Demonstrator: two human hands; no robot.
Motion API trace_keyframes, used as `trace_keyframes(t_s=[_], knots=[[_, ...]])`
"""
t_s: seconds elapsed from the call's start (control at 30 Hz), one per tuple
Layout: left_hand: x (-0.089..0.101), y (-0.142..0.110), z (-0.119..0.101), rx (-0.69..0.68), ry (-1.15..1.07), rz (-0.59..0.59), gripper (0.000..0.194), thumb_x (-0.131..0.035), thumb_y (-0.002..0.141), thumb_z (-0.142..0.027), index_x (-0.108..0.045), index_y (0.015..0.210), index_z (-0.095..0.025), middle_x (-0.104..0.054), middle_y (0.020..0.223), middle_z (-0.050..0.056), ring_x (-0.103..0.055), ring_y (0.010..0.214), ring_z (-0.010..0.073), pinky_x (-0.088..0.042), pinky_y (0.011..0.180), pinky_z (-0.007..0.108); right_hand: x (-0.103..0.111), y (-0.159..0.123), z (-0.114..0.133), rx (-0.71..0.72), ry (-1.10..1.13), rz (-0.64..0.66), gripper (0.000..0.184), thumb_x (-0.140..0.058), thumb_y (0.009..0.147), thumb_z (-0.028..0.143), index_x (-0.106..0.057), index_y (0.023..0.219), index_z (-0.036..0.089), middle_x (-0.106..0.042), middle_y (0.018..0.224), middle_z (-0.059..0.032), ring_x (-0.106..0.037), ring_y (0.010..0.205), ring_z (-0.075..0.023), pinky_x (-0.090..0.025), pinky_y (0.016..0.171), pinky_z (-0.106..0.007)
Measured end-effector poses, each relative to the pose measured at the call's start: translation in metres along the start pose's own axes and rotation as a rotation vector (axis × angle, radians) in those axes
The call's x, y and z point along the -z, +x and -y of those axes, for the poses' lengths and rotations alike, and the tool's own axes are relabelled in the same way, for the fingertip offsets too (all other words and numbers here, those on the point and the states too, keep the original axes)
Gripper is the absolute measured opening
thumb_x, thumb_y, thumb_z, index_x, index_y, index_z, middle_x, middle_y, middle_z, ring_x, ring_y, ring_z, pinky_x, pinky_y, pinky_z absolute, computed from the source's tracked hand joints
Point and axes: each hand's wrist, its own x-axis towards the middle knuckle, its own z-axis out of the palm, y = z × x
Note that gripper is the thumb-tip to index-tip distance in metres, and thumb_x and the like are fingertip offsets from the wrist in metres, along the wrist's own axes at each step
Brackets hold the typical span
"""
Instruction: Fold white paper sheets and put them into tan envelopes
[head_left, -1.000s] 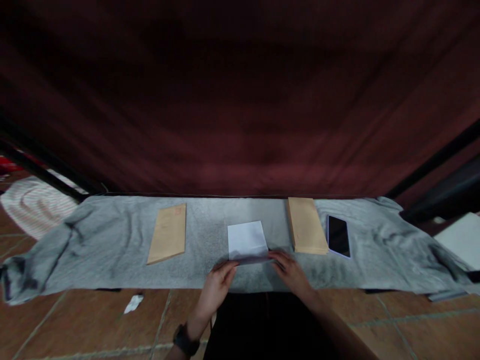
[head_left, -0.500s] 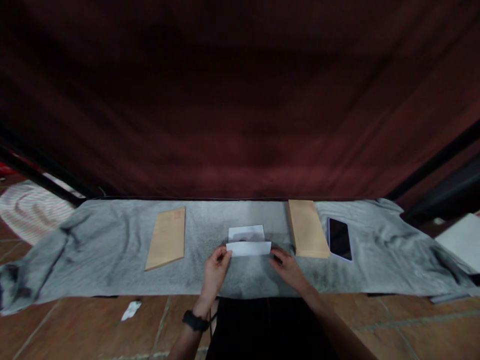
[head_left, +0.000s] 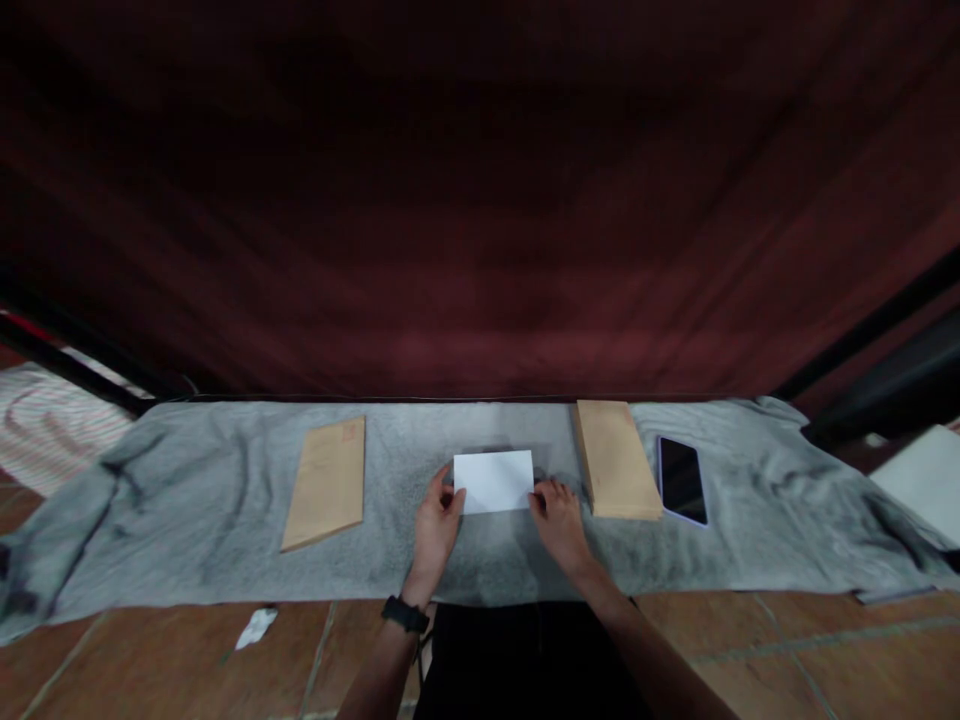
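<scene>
A white sheet of paper, folded in half, lies on the grey cloth in front of me. My left hand pinches its left edge, a black watch on the wrist. On the other side my right hand grips the right edge. A single brown envelope lies to the left. To the right is a stack of brown envelopes.
A dark phone lies face up right of the envelope stack. A dark red curtain hangs behind the cloth. A white scrap lies on the tiled floor at the lower left. A white board shows at the far right.
The near edge of the white sheet was lifted and folded away from me onto the far edge. Both hands moved forward with it and now hold the folded sheet's sides.
</scene>
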Motion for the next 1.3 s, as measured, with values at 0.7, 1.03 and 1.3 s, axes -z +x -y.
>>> trace_keyframes(t_s=[0.7, 1.03, 1.3], knots=[[-0.006, 0.010, 0.011, -0.107, 0.367, 0.088, 0.040, -0.052, 0.089, -0.017, -0.060, 0.128, -0.016, -0.070, 0.103, 0.009, -0.069, 0.087, 0.0211, -0.055, 0.082, 0.034, -0.012, 0.007, 0.035, 0.240, -0.041, 0.124, 0.048, -0.040, 0.104, 0.033, -0.042, 0.151, 0.020, -0.035, 0.162, -0.0094, -0.032, 0.148, -0.0290, -0.027, 0.120, -0.052], [-0.046, -0.011, -0.003, -0.461, 0.620, 0.149, 0.044, -0.038, 0.102, -0.031, -0.053, 0.140, -0.017, -0.054, 0.147, 0.013, -0.047, 0.139, 0.0267, -0.041, 0.115, 0.046, -0.023, 0.001, 0.031, 0.243, -0.070, 0.105, 0.049, -0.041, 0.103, 0.030, -0.042, 0.152, 0.022, -0.035, 0.161, -0.0107, -0.033, 0.149, -0.0294, -0.026, 0.120, -0.055], [-0.054, -0.016, 0.005, -0.411, 0.854, 0.251, 0.059, -0.029, 0.104, -0.041, -0.035, 0.154, -0.011, -0.036, 0.161, 0.014, -0.027, 0.151, 0.0251, -0.026, 0.123, 0.047, -0.025, 0.000, 0.028, 0.210, -0.152, 0.116, 0.051, -0.034, 0.104, 0.029, -0.037, 0.155, 0.019, -0.032, 0.162, -0.0092, -0.032, 0.149, -0.0267, -0.023, 0.121, -0.052]])
